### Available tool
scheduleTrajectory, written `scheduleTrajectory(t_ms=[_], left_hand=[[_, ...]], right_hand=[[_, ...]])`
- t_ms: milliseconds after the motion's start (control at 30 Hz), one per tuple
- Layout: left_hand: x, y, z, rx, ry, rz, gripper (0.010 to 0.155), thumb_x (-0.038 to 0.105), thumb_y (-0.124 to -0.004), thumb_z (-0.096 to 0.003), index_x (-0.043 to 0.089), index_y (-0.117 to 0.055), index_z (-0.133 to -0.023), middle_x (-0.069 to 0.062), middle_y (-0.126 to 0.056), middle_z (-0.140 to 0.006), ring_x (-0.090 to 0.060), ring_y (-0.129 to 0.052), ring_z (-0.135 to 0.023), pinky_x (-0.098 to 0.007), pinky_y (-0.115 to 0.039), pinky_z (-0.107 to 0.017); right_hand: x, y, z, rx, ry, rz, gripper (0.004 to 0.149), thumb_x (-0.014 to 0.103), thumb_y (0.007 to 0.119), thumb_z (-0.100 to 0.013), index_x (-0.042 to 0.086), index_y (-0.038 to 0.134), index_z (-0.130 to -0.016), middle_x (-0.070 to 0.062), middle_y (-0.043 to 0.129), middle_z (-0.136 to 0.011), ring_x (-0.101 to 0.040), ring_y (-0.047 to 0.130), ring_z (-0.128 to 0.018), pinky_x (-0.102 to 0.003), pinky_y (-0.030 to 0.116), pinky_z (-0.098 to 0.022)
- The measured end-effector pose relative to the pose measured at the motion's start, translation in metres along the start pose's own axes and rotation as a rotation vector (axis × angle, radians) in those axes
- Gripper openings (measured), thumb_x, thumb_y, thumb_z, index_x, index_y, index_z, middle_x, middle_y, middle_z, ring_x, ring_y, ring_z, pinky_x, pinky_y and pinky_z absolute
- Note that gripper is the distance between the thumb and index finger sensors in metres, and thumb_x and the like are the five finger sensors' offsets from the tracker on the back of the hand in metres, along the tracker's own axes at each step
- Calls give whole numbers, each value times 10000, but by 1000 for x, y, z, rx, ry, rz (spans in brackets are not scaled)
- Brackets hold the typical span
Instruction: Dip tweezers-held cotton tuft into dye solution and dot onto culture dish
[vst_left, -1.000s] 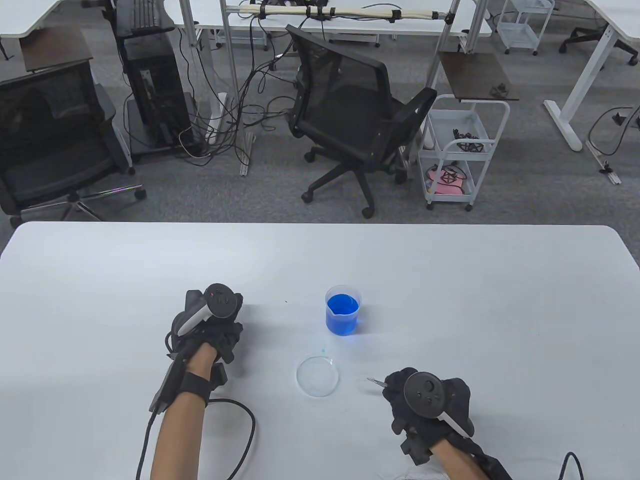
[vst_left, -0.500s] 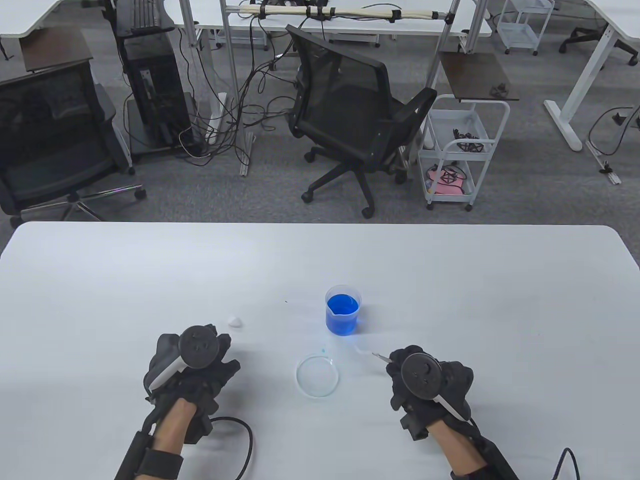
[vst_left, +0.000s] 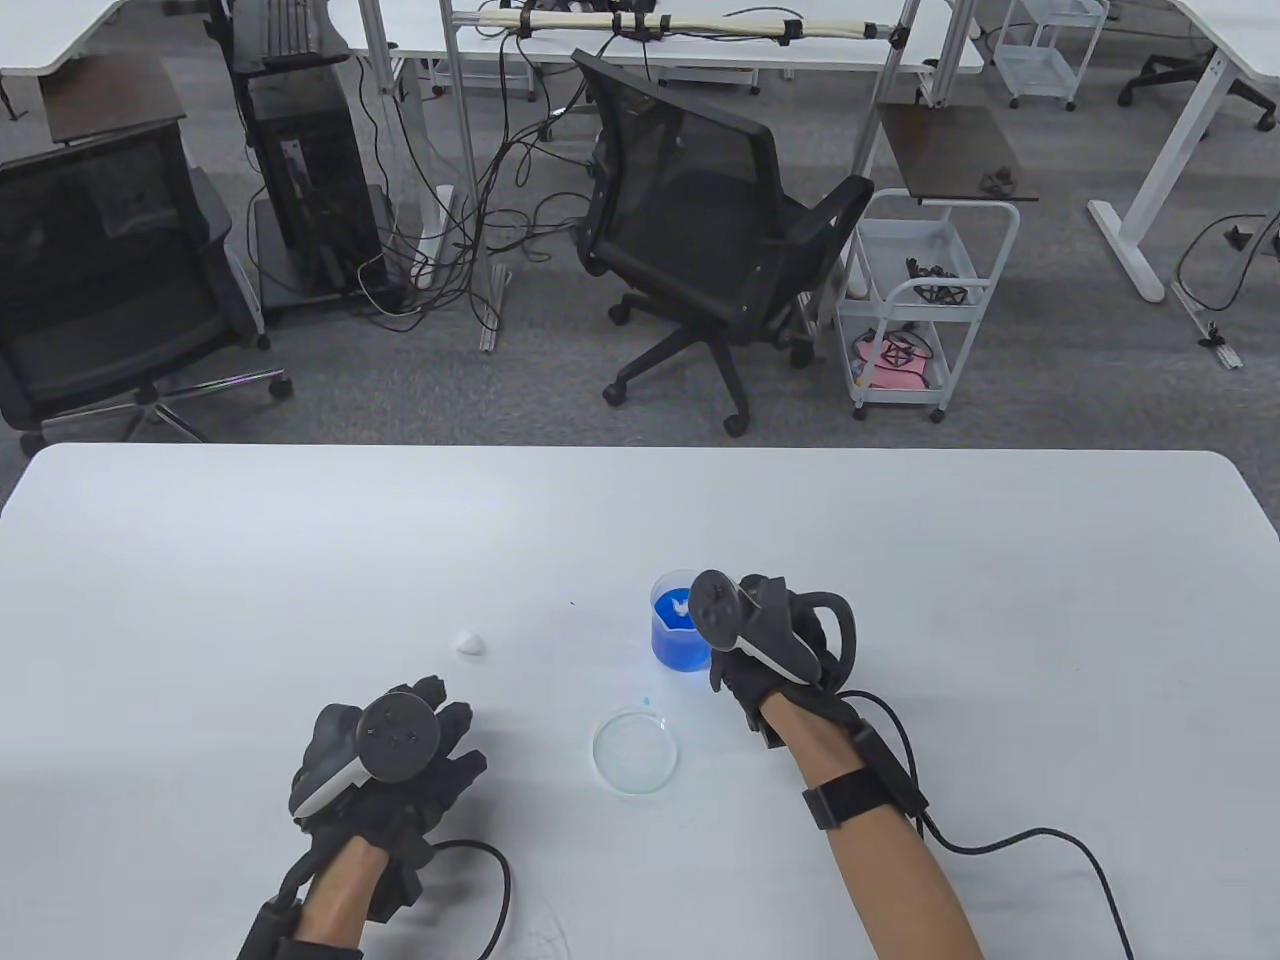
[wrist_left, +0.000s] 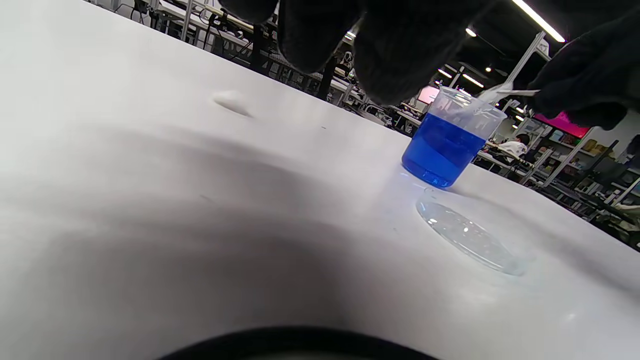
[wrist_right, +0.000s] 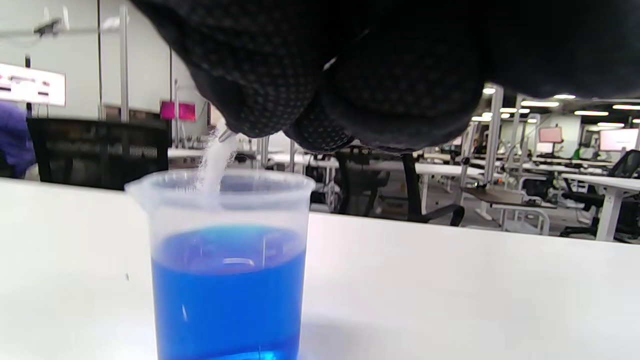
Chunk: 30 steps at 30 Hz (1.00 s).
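Two gloved hands are working around the beaker of blue dye in the table view: the right hand is hovering just beside its rim, holding a cotton tuft over the liquid, while the left hand is resting with fingers spread, gripping nothing, well to the left of the beaker. A culture dish is lying just in front of the beaker, and a loose cotton piece is sitting to its left. In the left wrist view, the dish is lying right next to the beaker. In the right wrist view, the fingers are pinching tweezers, whose tip is gripping the tuft hanging inside the beaker, above the dye.
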<state>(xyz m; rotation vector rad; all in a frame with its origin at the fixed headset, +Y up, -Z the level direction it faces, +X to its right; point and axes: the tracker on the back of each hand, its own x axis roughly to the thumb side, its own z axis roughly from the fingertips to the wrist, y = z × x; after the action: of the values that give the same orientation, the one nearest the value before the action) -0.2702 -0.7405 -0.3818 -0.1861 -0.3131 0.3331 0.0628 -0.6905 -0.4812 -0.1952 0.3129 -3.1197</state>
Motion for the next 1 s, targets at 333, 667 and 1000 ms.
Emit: scheduleTrajectory(t_ms=[333, 667, 1000], left_hand=[[11, -9, -5, -41, -40, 18, 601, 375, -807, -594, 66, -618, -1073, -309, -383, -1185, -583, -336, -1017, -737, -318, -672], [13, -14, -7, -66, -48, 35, 569, 362, -788, -599, 60, -644, -1059, -309, -416, -1180, -585, -351, -1014, -736, -323, -671], [13, -15, -6, -71, -49, 53, 555, 357, -776, -603, 55, -654, -1053, -311, -428, -1178, -585, -354, -1012, -736, -323, -671]], right_hand=[[10, 9, -14, 103, -19, 96, 403, 277, 920, -282, 26, 1028, -579, -232, 1003, -623, -173, 1006, -263, -353, 921, -146], [-2, -6, -4, -38, 30, -39, 403, 280, 918, -276, 28, 1030, -569, -232, 1009, -609, -167, 1007, -252, -347, 923, -134], [-4, -56, 48, -162, -19, -190, 403, 281, 918, -279, 25, 1030, -569, -235, 1008, -607, -166, 1005, -249, -345, 921, -130]])
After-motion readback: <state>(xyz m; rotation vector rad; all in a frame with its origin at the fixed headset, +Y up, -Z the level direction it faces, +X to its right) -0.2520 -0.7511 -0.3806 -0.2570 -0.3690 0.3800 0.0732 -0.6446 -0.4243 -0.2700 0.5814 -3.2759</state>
